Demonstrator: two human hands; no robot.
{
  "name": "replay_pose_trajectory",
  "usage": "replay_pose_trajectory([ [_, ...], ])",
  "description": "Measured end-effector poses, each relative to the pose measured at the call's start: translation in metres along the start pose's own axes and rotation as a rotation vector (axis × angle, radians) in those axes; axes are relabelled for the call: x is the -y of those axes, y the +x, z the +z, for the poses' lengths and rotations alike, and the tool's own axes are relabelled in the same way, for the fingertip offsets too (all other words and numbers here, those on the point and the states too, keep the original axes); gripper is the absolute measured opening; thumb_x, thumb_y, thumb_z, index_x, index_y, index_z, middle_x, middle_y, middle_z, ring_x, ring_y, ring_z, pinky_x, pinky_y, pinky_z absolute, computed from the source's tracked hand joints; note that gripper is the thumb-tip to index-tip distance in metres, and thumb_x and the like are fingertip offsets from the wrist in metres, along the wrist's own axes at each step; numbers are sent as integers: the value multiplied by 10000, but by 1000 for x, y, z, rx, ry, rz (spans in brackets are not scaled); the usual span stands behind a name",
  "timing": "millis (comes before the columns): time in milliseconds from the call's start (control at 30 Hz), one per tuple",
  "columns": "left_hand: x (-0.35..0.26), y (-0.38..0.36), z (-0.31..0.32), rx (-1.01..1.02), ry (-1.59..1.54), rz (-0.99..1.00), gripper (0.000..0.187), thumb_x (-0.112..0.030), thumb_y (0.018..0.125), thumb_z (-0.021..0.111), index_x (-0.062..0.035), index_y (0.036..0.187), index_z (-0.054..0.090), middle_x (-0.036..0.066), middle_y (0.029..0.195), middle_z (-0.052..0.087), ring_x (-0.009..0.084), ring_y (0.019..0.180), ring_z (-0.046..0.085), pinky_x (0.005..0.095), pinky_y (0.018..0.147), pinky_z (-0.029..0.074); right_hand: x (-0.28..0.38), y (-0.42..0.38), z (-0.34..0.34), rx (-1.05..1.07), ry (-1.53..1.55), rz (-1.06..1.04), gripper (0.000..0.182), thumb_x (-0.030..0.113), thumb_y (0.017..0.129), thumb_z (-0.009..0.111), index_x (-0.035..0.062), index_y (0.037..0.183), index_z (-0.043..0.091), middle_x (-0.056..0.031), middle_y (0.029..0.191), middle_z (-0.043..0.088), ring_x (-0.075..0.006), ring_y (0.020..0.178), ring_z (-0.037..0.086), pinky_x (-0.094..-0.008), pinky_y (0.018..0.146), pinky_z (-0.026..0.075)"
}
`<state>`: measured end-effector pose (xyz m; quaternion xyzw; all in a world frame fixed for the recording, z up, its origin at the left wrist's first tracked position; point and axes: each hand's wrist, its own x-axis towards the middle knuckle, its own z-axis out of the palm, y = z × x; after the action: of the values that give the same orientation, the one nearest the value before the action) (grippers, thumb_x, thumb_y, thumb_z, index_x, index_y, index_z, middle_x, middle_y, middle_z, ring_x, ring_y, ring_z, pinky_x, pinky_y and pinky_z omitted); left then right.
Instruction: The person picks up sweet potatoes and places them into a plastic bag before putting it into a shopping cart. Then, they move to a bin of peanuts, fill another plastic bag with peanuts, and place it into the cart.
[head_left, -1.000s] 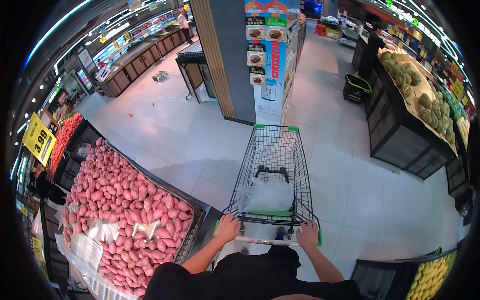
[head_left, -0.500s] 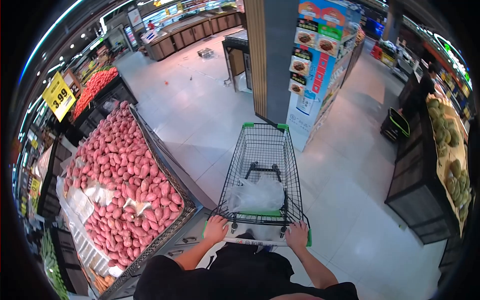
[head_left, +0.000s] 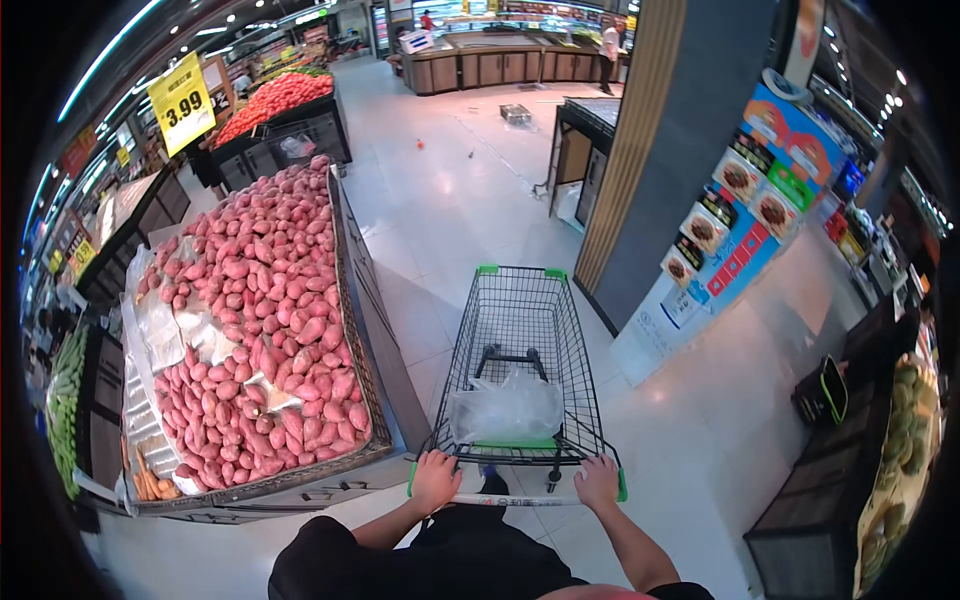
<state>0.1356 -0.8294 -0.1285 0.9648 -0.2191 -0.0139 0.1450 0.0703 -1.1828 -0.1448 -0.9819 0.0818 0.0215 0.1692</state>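
Both of my hands are wrapped round the handle [head_left: 520, 499] of a shopping cart [head_left: 463, 345] in the head view. My left hand [head_left: 436, 481] grips near the handle's left end, and my right hand [head_left: 597, 482] near its right end, by the green corner caps. A clear plastic bag [head_left: 507, 405] lies in the near part of the wire basket; its contents are hard to make out. Left of the cart, close to my left hand, a slanted display bin holds a large heap of red-skinned sweet potatoes [head_left: 265, 330].
A grey pillar [head_left: 660, 130] and a blue promotional stand [head_left: 710, 250] rise ahead to the right. Melon-like produce [head_left: 905, 430] fills a right-hand stand near a black shopping basket [head_left: 820, 392]. Tomatoes [head_left: 275, 103] and a 3.99 price sign [head_left: 183, 102] are left. A person [head_left: 608, 55] stands far off.
The view has turned left, so the pillar and promotional stand now sit further right and the sweet potato bin appears straighter. Both hands still hold the cart handle.
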Motion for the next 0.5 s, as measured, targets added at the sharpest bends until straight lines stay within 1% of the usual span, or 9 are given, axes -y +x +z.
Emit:
replay_pose_trajectory([
  [100,-1,11,13,-20,-24,-55,374,-319,849,586,-39,1095,615,126,1087,595,281,1161,482,466,1043,321,-9,39,-6,39,-20,-71,372,289,800,590,73,1093,670,-80,1237,592,-303,1263,412,-440,1064,309],
  [167,-2,22,18,-40,18,-87,382,-320,852,582,-40,1110,607,134,1118,589,285,1192,468,476,1058,308,-13,66,-7,47,-24,-119,377,295,799,593,75,1095,670,-78,1240,590,-302,1265,410,-439,1066,308],
  [200,-1,29,18,0,-17,-127,393,-324,859,573,-40,1129,592,139,1155,577,289,1220,452,490,1070,294,-14,79,-8,49,-12,-133,375,295,800,595,78,1096,669,-80,1236,593,-302,1264,413,-438,1065,310],
  [333,-2,52,17,3,-35,-222,397,-330,867,561,-39,1136,581,134,1171,569,290,1237,439,501,1076,286,-13,128,-17,85,-17,-191,364,291,801,600,84,1093,669,-87,1223,600,-298,1260,421,-438,1062,316],
  [500,8,84,17,-30,-53,-298,406,-339,874,547,-38,1144,572,128,1191,562,288,1261,423,507,1085,274,-12,188,-10,79,-2,-266,355,287,796,606,84,1081,670,-93,1211,607,-301,1251,430,-440,1057,322],
])
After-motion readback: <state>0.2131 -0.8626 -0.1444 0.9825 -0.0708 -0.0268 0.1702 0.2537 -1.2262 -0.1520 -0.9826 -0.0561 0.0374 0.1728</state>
